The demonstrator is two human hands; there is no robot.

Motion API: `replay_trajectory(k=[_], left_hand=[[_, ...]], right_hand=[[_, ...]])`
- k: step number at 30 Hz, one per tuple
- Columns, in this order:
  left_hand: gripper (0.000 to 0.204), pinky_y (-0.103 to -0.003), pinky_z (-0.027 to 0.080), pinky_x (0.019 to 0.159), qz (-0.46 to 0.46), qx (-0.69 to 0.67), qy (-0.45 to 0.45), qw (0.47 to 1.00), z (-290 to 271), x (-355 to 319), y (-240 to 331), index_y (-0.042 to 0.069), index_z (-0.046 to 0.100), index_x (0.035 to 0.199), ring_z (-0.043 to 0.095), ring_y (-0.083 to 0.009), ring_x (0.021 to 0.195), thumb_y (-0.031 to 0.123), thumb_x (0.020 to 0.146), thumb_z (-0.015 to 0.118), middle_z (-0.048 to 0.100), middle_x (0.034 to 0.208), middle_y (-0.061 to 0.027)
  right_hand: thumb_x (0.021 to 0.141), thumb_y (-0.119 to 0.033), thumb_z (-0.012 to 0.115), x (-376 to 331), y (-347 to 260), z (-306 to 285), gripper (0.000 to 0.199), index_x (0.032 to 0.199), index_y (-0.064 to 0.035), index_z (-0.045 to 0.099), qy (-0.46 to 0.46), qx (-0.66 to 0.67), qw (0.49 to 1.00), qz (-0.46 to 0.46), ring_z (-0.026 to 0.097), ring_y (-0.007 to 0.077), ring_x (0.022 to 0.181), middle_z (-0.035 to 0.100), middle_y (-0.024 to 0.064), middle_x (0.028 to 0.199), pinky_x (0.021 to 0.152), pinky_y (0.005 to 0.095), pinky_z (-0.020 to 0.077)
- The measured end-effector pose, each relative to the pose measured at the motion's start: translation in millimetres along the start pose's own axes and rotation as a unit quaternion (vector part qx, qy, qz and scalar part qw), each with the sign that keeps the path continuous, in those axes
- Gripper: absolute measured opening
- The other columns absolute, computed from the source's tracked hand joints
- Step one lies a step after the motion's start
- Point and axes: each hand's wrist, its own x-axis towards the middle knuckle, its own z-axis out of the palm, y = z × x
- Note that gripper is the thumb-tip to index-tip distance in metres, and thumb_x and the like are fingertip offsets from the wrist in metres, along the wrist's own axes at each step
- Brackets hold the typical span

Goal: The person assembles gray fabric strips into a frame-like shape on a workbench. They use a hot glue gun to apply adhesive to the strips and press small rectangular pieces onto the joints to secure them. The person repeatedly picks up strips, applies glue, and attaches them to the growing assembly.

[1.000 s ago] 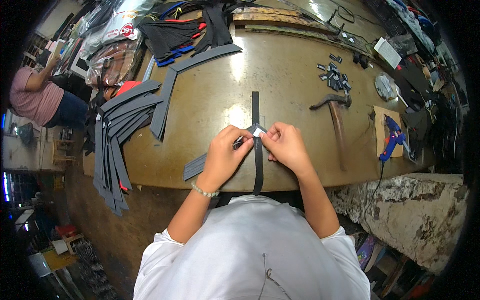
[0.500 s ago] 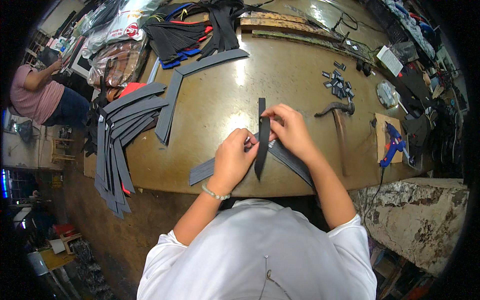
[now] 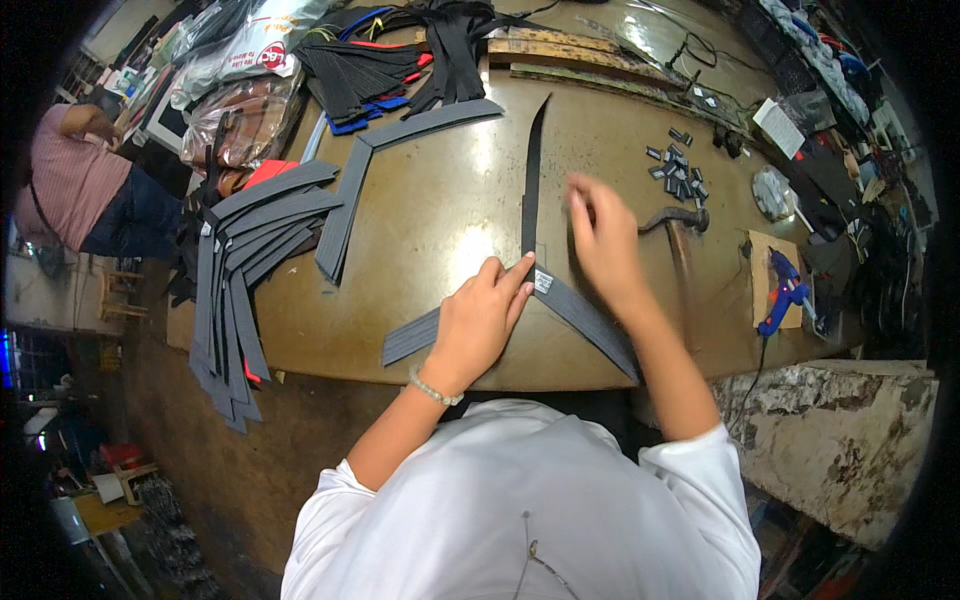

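A grey V-shaped padded piece [image 3: 590, 320] lies at the near edge of the brown table [image 3: 440, 200]. It has a small white label [image 3: 543, 280] at its bend. A long black strap [image 3: 533, 170] runs from that bend straight away across the table. My left hand [image 3: 485, 315] presses flat on the bend, pinning the strap's near end to the grey piece. Just right of the strap, my right hand [image 3: 600, 235] is raised with fingers spread and holds nothing.
A hammer [image 3: 680, 215], several small metal clips [image 3: 680, 170] and a blue glue gun [image 3: 785, 295] lie to the right. Several grey pieces [image 3: 240, 270] are stacked at the left edge, and black straps [image 3: 400, 50] are piled at the back. A person in pink [image 3: 70, 180] sits far left.
The black strap, held crosswise at the near edge by both hands, now lies stretched away over the table. My right hand has let go and lifted to the right.
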Motion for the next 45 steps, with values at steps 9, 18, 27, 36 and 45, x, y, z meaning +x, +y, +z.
replay_trajectory(k=[9, 18, 27, 36, 45], left_hand=[[0.035, -0.039, 0.051, 0.055, 0.026, 0.044, 0.024, 0.998, 3.7, 0.0, 2.2, 0.013, 0.06, 0.128, 0.062, -0.0279, 0.065, 0.022, 0.095, 0.059, 0.055, 0.087, -0.0096], [0.027, -0.037, 0.051, 0.058, 0.034, -0.062, 0.089, 0.994, -6.4, -9.0, 1.2, 0.01, 0.065, 0.117, 0.062, -0.0259, 0.067, 0.011, 0.09, 0.065, 0.059, 0.089, -0.0096], [0.021, -0.034, 0.049, 0.065, -0.082, -0.115, 0.095, 0.985, -19.7, -28.4, -22.0, 0.007, 0.068, 0.106, 0.061, -0.0247, 0.073, 0.007, 0.086, 0.068, 0.06, 0.087, -0.0101], [0.022, -0.035, 0.05, 0.07, -0.073, -0.129, 0.095, 0.984, -23.3, -25.5, -24.7, 0.005, 0.066, 0.105, 0.062, -0.0251, 0.077, 0.005, 0.084, 0.069, 0.06, 0.086, -0.0106], [0.025, -0.037, 0.051, 0.067, -0.04, -0.042, 0.079, 0.995, -13.0, -3.1, 4.4, 0.004, 0.063, 0.1, 0.062, -0.0307, 0.075, 0.022, 0.084, 0.071, 0.06, 0.089, -0.013]], right_hand=[[0.076, 0.007, 0.056, -96.6, -5.3, -15.1, 0.045, 0.121, 0.004, 0.061, -0.155, -0.173, 0.956, -0.177, 0.056, 0.0287, 0.097, 0.059, 0.0121, 0.125, 0.086, 0.0372, 0.0506], [0.091, -0.027, 0.064, -86.0, 34.8, -71.7, 0.039, 0.119, 0.0007, 0.062, 0.124, -0.435, 0.891, 0.018, 0.052, 0.0371, 0.112, 0.06, 0.0166, 0.121, 0.099, 0.0461, 0.0394], [0.1, -0.034, 0.051, -87.2, -34.1, -71.7, 0.038, 0.09, 0.0022, 0.058, -0.028, -0.118, 0.982, 0.142, 0.059, 0.0483, 0.07, 0.059, 0.0281, 0.075, 0.062, 0.0524, 0.047], [0.099, -0.035, 0.053, -85.7, -50.2, -42.5, 0.036, 0.092, 0.0002, 0.05, -0.157, -0.045, 0.981, 0.108, 0.061, 0.0506, 0.069, 0.062, 0.0295, 0.074, 0.056, 0.0518, 0.0487], [0.1, -0.037, 0.053, -81.5, 5.7, -81.2, 0.04, 0.099, 0.0016, 0.064, 0.042, -0.125, 0.978, 0.16, 0.065, 0.0435, 0.08, 0.065, 0.0266, 0.084, 0.07, 0.0466, 0.0487]])
